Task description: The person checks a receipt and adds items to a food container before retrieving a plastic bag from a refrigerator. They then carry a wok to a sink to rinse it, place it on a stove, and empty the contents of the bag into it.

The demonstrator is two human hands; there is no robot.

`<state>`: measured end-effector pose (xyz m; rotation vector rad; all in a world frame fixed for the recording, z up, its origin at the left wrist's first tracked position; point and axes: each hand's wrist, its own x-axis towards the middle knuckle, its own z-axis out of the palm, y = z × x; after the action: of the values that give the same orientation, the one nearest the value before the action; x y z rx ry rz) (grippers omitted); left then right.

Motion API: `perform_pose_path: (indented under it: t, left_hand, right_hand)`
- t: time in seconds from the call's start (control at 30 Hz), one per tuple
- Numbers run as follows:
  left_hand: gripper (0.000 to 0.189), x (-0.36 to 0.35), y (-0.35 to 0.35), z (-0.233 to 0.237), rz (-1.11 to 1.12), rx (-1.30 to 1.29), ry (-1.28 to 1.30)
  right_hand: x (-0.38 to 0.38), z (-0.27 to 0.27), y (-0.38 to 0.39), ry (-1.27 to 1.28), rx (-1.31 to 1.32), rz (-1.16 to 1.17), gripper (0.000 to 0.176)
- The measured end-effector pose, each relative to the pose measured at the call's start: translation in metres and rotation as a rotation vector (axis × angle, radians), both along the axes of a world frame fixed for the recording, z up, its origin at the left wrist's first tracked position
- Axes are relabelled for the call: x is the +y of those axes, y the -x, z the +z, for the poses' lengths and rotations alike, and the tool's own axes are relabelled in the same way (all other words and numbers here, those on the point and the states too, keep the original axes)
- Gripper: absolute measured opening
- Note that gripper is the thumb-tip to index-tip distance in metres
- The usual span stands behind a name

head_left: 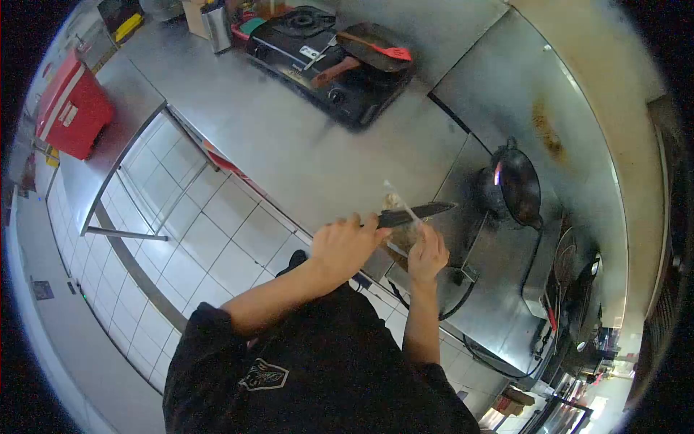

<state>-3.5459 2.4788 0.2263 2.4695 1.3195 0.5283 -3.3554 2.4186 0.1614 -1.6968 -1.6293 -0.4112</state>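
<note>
My left hand is closed round the handle end of a knife. The dark blade points right and passes just above my right hand. My right hand is closed on what looks like a clear plastic bag, whose whitish edge crosses the blade. Something small and pale brown shows by the bag's upper part; I cannot make out its kind. Both hands are over the near edge of the steel counter, and the fingers partly hide what lies between them.
On the counter stands a black portable gas stove with a pan and a red-headed utensil. A black wok sits at the right. Left is a red cool box. A black hose hangs by the counter edge.
</note>
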Motion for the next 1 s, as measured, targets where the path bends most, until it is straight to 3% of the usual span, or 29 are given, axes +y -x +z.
perform_pose_path:
  t: [0.27, 0.37, 0.4, 0.47, 0.57, 0.67, 0.77, 0.83, 0.87, 1.0]
  left_hand:
    - [0.044, 0.013, -0.008, -0.004, -0.131, 0.074, 0.037]
    - [0.044, 0.021, -0.027, -0.008, -0.135, 0.017, 0.027]
    - [0.044, 0.023, -0.022, -0.01, -0.137, 0.011, 0.014]
    - [0.043, 0.031, -0.002, -0.017, -0.055, 0.12, 0.009]
    - [0.042, 0.078, -0.009, -0.036, 0.088, 0.088, 0.073]
    - [0.043, 0.094, -0.02, -0.034, 0.059, 0.156, 0.102]
    - [0.042, 0.112, -0.019, -0.072, 0.051, 0.209, 0.126]
    - [0.041, 0.125, -0.015, -0.133, 0.046, 0.224, 0.088]
    - [0.04, 0.127, -0.014, -0.151, 0.063, 0.236, 0.058]
    - [0.039, 0.119, -0.017, -0.162, 0.129, 0.252, 0.129]
  right_hand:
    - [-0.003, 0.012, -0.006, 0.005, -0.006, -0.062, 0.029]
    - [-0.016, -0.001, -0.001, 0.129, -0.002, -0.07, 0.029]
    - [-0.018, 0.008, -0.005, 0.042, -0.026, -0.115, 0.029]
    - [-0.019, 0.023, -0.012, -0.072, -0.039, -0.183, 0.029]
    - [-0.036, 0.034, -0.006, -0.003, 0.024, -0.153, 0.027]
    - [-0.039, 0.047, -0.008, -0.103, -0.065, -0.185, 0.016]
    - [-0.045, 0.052, -0.011, -0.233, 0.033, -0.185, 0.01]
    - [-0.046, 0.056, -0.009, -0.21, 0.314, -0.23, 0.01]
    - [-0.044, 0.056, -0.008, -0.223, 0.314, -0.252, 0.01]
    - [-0.031, 0.037, -0.013, -0.203, 0.551, -0.264, 0.01]
